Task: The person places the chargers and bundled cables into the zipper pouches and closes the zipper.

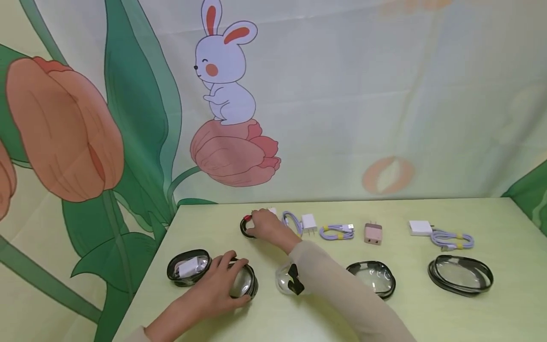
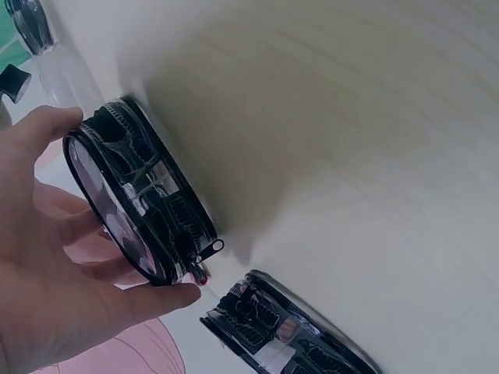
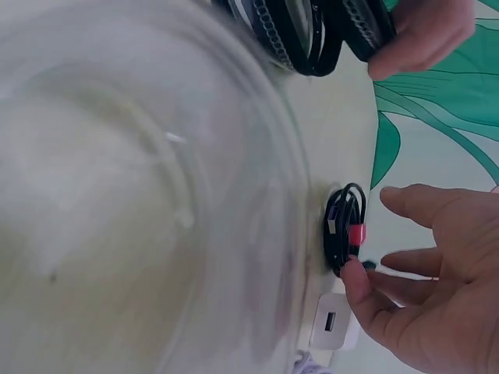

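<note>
My left hand point(image 1: 215, 290) grips a small round clear zip case point(image 2: 160, 191) with black trim by its sides, fingers at one edge and thumb at the other. The case stands on the table. At the back left, my right hand point(image 1: 270, 227) is over a coiled black cable point(image 3: 341, 230) with a red tie. In the right wrist view a fingertip is at the coil's edge, while the thumb stays apart from it. Beside the coil sits a white charger plug point(image 3: 330, 322), partly hidden by the hand in the head view.
Left of the held case lies another clear case point(image 1: 173, 273) with a white plug inside. A clear round container point(image 1: 282, 280) with a black bow stands under my right forearm. Further right are more clear cases point(image 1: 461, 287), lilac cables point(image 1: 453, 240) and a pink plug point(image 1: 373, 233).
</note>
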Motion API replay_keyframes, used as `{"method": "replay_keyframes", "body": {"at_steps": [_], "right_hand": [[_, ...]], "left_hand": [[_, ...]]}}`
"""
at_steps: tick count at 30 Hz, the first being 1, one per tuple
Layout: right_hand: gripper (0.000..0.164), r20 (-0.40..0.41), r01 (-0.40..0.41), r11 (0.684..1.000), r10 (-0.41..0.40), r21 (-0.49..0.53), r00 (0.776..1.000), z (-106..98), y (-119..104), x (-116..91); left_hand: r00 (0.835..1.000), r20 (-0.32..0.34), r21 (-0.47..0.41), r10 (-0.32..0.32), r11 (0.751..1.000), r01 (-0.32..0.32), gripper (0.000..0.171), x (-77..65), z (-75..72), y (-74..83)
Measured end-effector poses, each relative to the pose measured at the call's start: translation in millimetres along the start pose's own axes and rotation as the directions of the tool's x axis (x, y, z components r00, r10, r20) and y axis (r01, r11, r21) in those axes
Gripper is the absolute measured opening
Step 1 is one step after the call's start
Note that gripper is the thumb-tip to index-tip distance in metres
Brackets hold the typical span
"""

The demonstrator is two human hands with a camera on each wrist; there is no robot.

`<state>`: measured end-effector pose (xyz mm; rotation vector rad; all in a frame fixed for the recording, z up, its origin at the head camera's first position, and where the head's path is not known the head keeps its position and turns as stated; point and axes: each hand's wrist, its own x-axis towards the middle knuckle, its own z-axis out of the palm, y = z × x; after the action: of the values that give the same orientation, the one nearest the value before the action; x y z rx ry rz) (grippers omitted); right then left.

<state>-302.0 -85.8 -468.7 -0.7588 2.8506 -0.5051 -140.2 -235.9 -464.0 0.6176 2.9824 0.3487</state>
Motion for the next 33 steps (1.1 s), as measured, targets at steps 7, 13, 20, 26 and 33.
{"method": "replay_keyframes", "body": {"at_steps": [7, 13, 20, 26, 33], "right_hand": [[0.078, 0.038, 0.059, 0.998, -0.058, -0.037, 0.998, 10.7, -0.5, 12.0], [0.092, 0.101, 0.035, 0.997, -0.042, 0.062, 0.994, 13.5, -2.5, 9.8], [0.087, 0.033, 0.016, 0.991, -0.021, 0.136, 0.999, 27.0, 2.2, 19.5], [0.087, 0.009, -0.035, 0.99, 0.034, 0.134, 0.999, 25.9, -3.3, 20.4], [0.075, -0.015, -0.039, 0.995, 0.041, 0.089, 0.999, 28.8, -5.1, 23.5]], "left_hand": [[0.999, 0.004, -0.005, -0.033, 0.999, 0.033, 0.079, 1.7, -1.5, 1.3], [0.998, -0.039, -0.079, -0.055, 0.996, 0.052, 0.087, 1.8, 0.5, -0.9], [0.991, -0.111, -0.139, -0.074, 0.989, 0.058, 0.086, 2.7, 6.5, -4.7], [0.986, -0.147, -0.161, -0.078, 0.985, 0.054, 0.087, 2.7, 9.6, -5.0], [0.985, -0.148, -0.15, -0.091, 0.986, 0.068, 0.086, 2.7, 10.2, -4.2]]}}
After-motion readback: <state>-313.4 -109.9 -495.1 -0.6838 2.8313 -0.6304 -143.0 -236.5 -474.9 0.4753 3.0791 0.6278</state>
